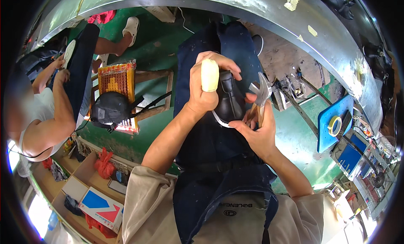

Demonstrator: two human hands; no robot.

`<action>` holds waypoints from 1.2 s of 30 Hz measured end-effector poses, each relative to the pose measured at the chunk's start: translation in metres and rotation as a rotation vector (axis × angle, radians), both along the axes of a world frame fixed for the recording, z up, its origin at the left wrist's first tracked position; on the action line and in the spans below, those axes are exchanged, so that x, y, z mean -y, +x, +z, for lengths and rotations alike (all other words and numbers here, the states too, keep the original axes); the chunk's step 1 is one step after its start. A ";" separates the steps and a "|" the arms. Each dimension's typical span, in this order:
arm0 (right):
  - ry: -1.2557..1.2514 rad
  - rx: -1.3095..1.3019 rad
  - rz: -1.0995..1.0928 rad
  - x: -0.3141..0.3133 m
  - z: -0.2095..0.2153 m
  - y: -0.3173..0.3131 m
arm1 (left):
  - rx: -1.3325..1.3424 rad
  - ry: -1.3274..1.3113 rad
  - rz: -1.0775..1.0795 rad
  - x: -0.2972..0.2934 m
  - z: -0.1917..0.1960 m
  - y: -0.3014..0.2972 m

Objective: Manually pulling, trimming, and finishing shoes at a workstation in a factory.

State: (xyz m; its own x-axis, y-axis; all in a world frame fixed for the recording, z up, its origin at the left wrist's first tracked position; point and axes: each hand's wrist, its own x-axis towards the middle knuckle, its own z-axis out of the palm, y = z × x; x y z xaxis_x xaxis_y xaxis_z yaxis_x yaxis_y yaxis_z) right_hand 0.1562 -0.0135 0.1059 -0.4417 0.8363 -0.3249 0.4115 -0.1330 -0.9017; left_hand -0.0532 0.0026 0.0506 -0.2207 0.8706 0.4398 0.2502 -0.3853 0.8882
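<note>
A black shoe (229, 102) with a white sole edge is held over my lap, against the dark blue apron. My left hand (204, 86) is closed around its left and far side, fingers bent over it. On that hand's thumb side shows a pale yellow oblong piece (209, 75); whether it is a thumb wrapping or a separate thing, I cannot tell. In my right hand (260, 132) is a pair of pincers (261, 94) with a metal head pointing away from me and wooden-looking handles. The right thumb touches the shoe's near edge.
A metal bench edge (252, 10) curves across the far side. Left stands a stool (155, 75) with a beaded mat and black bag (111, 108); beyond, a person (54, 105) handles a light sole. A blue board (326, 134) with a tape roll (335, 126) is at right.
</note>
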 end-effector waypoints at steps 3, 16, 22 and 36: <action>0.011 -0.012 -0.024 -0.001 -0.005 -0.002 | 0.171 -0.074 0.099 -0.001 -0.008 0.010; -0.093 0.036 0.002 0.009 -0.019 0.007 | 0.720 -0.381 0.176 0.019 -0.029 0.023; -0.124 0.039 -0.015 0.010 -0.018 0.006 | 0.866 -0.391 -0.036 0.020 -0.033 0.022; 0.137 -0.050 -0.031 -0.070 0.004 -0.041 | 1.477 -0.857 0.014 -0.017 -0.071 -0.001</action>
